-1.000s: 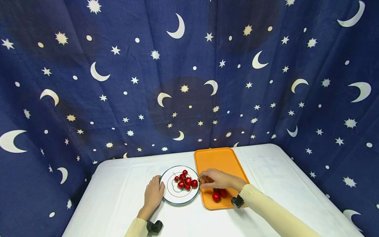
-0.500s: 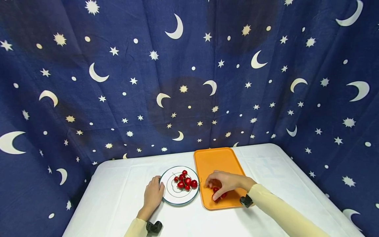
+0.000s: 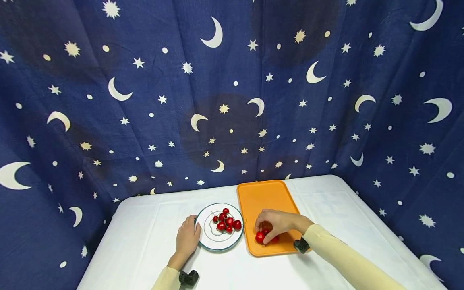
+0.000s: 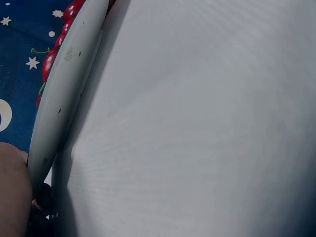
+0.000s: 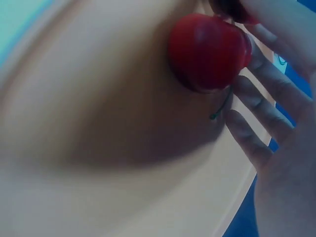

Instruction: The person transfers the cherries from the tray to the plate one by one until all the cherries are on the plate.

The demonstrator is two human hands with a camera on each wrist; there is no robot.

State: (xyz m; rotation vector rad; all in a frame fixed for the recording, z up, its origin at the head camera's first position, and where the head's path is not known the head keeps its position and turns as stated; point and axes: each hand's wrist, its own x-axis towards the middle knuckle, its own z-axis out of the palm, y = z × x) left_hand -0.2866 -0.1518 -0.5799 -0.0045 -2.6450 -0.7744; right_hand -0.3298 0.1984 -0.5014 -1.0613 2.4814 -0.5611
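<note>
Right hand (image 3: pixel 277 225) over orange tray (image 3: pixel 266 195), fingers curled, pinching red cherry (image 3: pixel 259 237) at tray's near end. Left hand (image 3: pixel 187 238) rests relaxed against rim of white plate (image 3: pixel 210 241) holding cherry pile (image 3: pixel 226 222), gripping nothing.

right hand (image 3: pixel 278 225) moved from plate (image 3: pixel 206 241) to tray (image 3: pixel 266 195), setting cherry (image 3: pixel 259 237) down

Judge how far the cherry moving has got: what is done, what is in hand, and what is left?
Done: at least two cherries seem to lie on the orange tray, partly hidden under the fingers. In hand: the right hand holds a cherry low over the tray, while the left hand rests against the rim of the white plate. Left: about seven cherries on the plate.
</note>
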